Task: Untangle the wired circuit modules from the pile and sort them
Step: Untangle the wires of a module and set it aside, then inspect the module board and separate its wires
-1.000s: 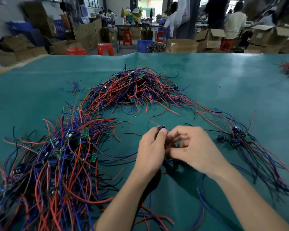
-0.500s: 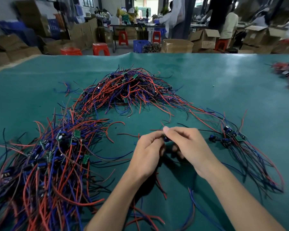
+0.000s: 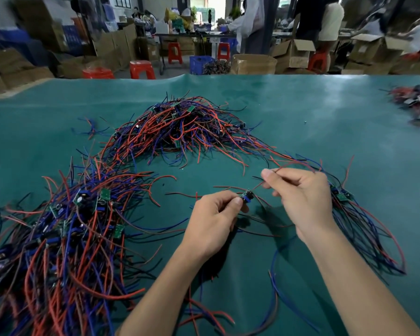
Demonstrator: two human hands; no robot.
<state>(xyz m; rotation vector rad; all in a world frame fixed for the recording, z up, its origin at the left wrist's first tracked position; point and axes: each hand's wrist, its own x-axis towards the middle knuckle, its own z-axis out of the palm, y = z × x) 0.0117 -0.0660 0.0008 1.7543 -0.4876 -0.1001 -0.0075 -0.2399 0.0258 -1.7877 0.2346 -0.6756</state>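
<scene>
My left hand (image 3: 214, 214) pinches a small blue circuit module (image 3: 246, 197) between thumb and fingertips, just above the green surface (image 3: 301, 122). I keep the module there as an anchor, so its leads have a fixed end to be drawn out from. My right hand (image 3: 301, 197) is raised a little higher and to the right, its thumb and forefinger pinching a thin red wire (image 3: 257, 186) that runs down to the module. With the two hands apart the wire is drawn taut, which I judge lets me see which strand belongs to this module and slide it clear of its neighbours.

Just beyond my right hand lies a smaller spread of modules and wires (image 3: 349, 214), fanned out toward the near right; I take this to be the sorted side, since the leads there lie roughly parallel. To my left sits the big tangled pile (image 3: 66, 234) of red and blue wires with green boards among them, joined by an arc of strands to a second mound (image 3: 184, 127) farther back. Most of the work looks undone. Another heap (image 3: 415, 103) sits at the far right edge, well apart.
</scene>
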